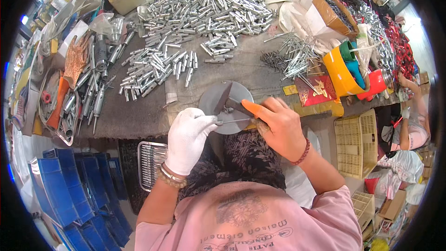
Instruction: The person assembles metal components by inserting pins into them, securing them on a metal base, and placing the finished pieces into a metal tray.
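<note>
Head view: the left hand [187, 139], in a white knit glove, is closed around a thin grey metal rod [231, 121] that runs across the front of a round grey metal disc fixture [218, 96] at the near edge of the workbench [139, 116]. The bare right hand [278, 128], with an orange rubber cot on its forefinger [253, 108], is closed on the rod's other end and presses against a dark wedge-shaped block [231, 100] on the disc; whether the fingers pinch the rod itself or a small part on it is hidden.

The rod sits at the very lip of the bench, above the person's lap. If either grip slackens, it would likely roll off the near edge and drop to the floor beside the stacked blue plastic bins [69, 190].

The right hand is bare apart from the cot, so a slip against the block's edge could nick the unprotected fingers. The glove's loose knit could also snag on the rod's end.

Further back, the heaped pile of short silver metal tubes [204, 4] spreads toward the middle of the bench; a careless reach could sweep loose ones forward into the fixture.
</note>
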A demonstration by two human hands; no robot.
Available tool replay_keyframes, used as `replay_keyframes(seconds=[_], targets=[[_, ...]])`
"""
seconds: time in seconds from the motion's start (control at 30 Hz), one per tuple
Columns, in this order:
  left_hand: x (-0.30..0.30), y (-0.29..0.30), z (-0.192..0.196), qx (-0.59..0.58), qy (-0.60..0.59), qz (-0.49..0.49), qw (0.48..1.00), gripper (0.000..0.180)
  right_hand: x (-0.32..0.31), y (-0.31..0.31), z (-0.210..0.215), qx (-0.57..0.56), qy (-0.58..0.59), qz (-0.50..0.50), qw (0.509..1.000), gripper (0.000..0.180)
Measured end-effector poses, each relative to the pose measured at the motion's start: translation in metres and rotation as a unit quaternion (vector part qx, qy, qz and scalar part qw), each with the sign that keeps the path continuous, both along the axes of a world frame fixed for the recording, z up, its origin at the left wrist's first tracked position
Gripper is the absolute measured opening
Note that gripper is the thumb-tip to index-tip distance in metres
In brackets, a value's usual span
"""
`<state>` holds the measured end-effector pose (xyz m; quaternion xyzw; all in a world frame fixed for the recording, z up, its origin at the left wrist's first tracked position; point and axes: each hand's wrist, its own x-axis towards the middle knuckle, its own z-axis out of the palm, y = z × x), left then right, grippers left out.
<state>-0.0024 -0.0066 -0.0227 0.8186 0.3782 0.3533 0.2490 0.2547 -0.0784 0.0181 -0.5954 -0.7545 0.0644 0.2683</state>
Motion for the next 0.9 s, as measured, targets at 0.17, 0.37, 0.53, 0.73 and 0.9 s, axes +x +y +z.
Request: replay_keyframes(seconds=[0.17,0.37,0.53,0.73,0.9], targets=[[0.0,-0.002,-0.002,0.002,0.004,0.003,1.0,0.023,-0.017,-0.003,0.0,0.059,-0.096,0.002,0.994,0.034],[0.004,-0.01,-0.001,0.043,0.015,0.037,0.998,0.027,-0.035,-0.026,-0.008,-0.12,0.016,-0.044,0.992,0.022],[0.008,-0.046,-0.027,-0.037,-0.118,0.141,0.982,0.043,-0.04,-0.032,-0.013,-0.214,0.217,-0.004,0.953,0.026],[0.014,-0.064,-0.01,-0.419,-0.258,0.147,0.858,0.061,-0.054,-0.042,-0.016,-0.257,0.266,-0.018,0.929,0.028],[0.007,-0.066,-0.01,-0.42,-0.285,0.141,0.85,0.068,-0.072,-0.045,-0.021,-0.243,0.26,0.03,0.934,0.031]])
